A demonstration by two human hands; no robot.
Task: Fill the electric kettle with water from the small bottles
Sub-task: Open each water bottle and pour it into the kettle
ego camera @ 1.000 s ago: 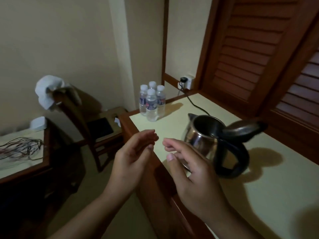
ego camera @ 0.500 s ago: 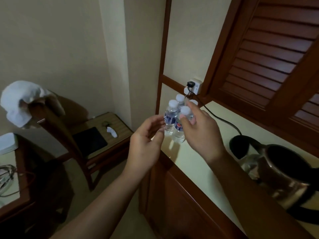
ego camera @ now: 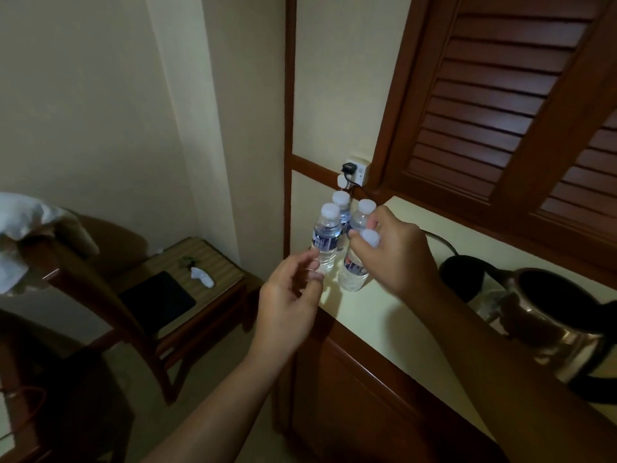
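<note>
Several small water bottles with white caps stand at the counter's far left corner. My right hand (ego camera: 394,252) grips the neck of the nearest bottle (ego camera: 355,272), just under its cap. The left bottle (ego camera: 325,238) stands beside it, and my left hand (ego camera: 290,295) hovers just in front of its base, fingers loosely curled and holding nothing. Two more bottles (ego camera: 362,215) stand behind. The steel electric kettle (ego camera: 554,319) sits at the right on the counter with its lid raised and its dark inside showing.
The pale counter (ego camera: 394,325) has a wooden edge and cabinet below. A black cord runs from the wall socket (ego camera: 357,170) toward the kettle. A wooden chair (ego camera: 160,295) with a dark tablet and a cloth stands at the left. Louvred shutters fill the right wall.
The view has swung left from the kettle to the bottles. My right hand has closed round the nearest bottle's neck, and my left hand has moved nearer the left bottle's base.
</note>
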